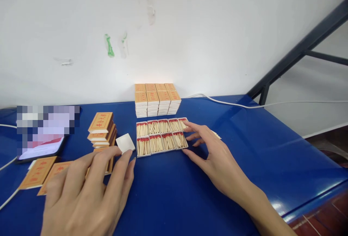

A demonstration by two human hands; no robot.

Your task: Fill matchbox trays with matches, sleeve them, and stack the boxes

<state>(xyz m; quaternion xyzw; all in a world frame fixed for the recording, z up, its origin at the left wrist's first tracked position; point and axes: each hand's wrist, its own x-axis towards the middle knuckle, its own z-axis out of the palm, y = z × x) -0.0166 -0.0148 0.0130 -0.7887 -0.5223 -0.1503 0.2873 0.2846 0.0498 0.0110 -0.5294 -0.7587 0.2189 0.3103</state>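
Open matchbox trays filled with red-tipped matches [163, 142] lie side by side in two rows on the blue table. My right hand [212, 152] curves around their right end, its fingers apart and its fingertips at the end trays. My left hand [92, 189] is low on the left, fingers bent and spread, its fingertips short of the rows' left end. They overlap the lower edge of a small white piece [125, 143], perhaps an upturned tray; whether they touch it I cannot tell. Behind this hand stands an uneven stack of orange matchboxes [101, 123], partly hidden.
Closed matchboxes [157, 100] form a neat block against the white wall. Flat orange sleeves [39, 172] lie at the left, near a phone [45, 149]. Some loose matches [216, 134] show behind my right hand. A white cable [225, 102] crosses the back right.
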